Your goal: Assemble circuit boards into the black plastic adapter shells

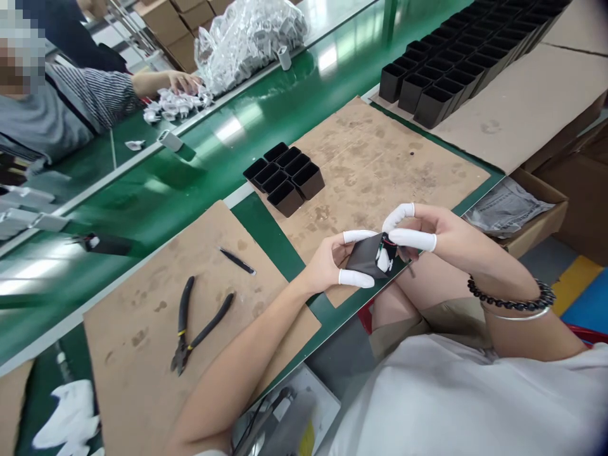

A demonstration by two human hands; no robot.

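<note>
My left hand point(327, 259), with white finger cots on thumb and finger, grips a black rectangular housing point(361, 256) near the table edge. The housing lies tilted, its open end turned to the right. Inside that end sit a white part point(384, 259) and a bit of red wire. At the opening, my right hand point(422, 228), also in white finger cots, is closed in a pinch; what lies between its fingertips is hidden. Pliers point(190, 323) with black handles lie spread on the cardboard to the left, with tweezers point(237, 260) close by.
Several black housings point(287, 199) stand grouped on cardboard, with many more point(432, 104) in rows at the upper right. A green conveyor belt point(213, 152) runs diagonally. Beyond it, a co-worker's hand point(183, 82) touches white parts beside a plastic bag point(251, 44). An open carton point(536, 215) stands right.
</note>
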